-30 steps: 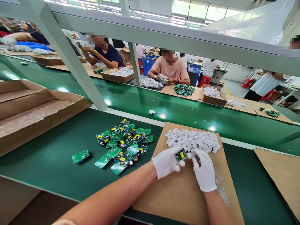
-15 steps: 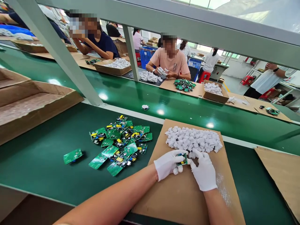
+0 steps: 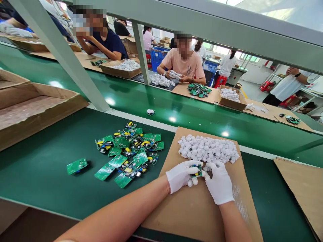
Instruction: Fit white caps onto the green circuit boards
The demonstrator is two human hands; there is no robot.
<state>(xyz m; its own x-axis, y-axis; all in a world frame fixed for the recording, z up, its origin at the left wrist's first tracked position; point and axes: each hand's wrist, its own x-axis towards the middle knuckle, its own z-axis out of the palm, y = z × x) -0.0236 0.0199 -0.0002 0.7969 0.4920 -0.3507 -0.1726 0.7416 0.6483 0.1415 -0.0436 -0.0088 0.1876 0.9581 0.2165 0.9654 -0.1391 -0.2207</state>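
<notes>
My left hand (image 3: 180,176), in a white glove, has its fingers closed around a small circuit board (image 3: 196,170) whose component side shows yellow and black parts. My right hand (image 3: 220,183), also gloved, is at the board's right edge with thumb and forefinger curled together. Whatever lies between those fingertips is too small to make out. Just beyond both hands, a heap of white lumpy pieces (image 3: 208,148) rests on a cardboard sheet (image 3: 196,211). Left of the cardboard lies a pile of green circuit boards (image 3: 131,151), and one board (image 3: 77,166) sits apart from it.
Beyond the worktop runs a green conveyor belt (image 3: 126,101) carrying a board with a white top (image 3: 150,112). A slanted metal post (image 3: 63,57) and an overhead beam (image 3: 202,23) frame the view. Cardboard trays (image 3: 40,117) stand at left. Co-workers sit across the belt.
The white-topped board on the belt has shifted left. My hands stay almost in place around the circuit board, and the view has tilted slightly.
</notes>
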